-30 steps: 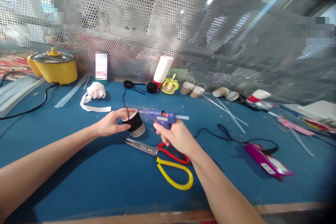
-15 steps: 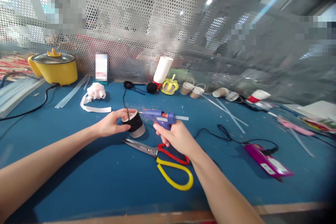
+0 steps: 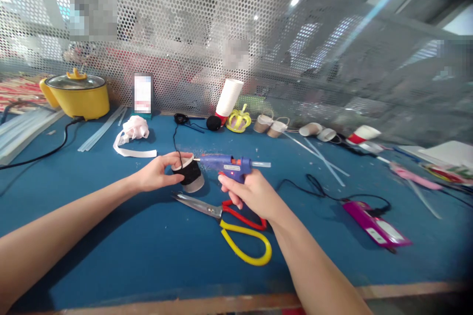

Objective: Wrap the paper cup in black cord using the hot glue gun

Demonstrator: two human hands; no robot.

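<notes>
My left hand (image 3: 164, 172) grips a small white paper cup (image 3: 193, 185) whose upper part is wrapped in black yarn (image 3: 191, 172). A strand of the yarn runs over the rim and back to a black yarn ball (image 3: 181, 119). In my right hand (image 3: 251, 189) is a blue hot glue gun (image 3: 231, 163), with a clear glue stick sticking out of its rear. Its nozzle points left, at the cup's rim; whether it touches cannot be told. Just in front of the cup lie scissors (image 3: 221, 221) with one red and one yellow handle.
A yellow electric pot (image 3: 83, 101) stands at the back left, near glue sticks (image 3: 101, 130). Crumpled white ribbon (image 3: 135, 130) lies behind my left hand. Stacked paper cups (image 3: 229, 101) and a yellow basket (image 3: 238, 120) line the mesh wall. A purple power strip (image 3: 377, 226) lies at right.
The glue gun in my right hand has shifted slightly to the right. My left hand and the cup have hardly moved.
</notes>
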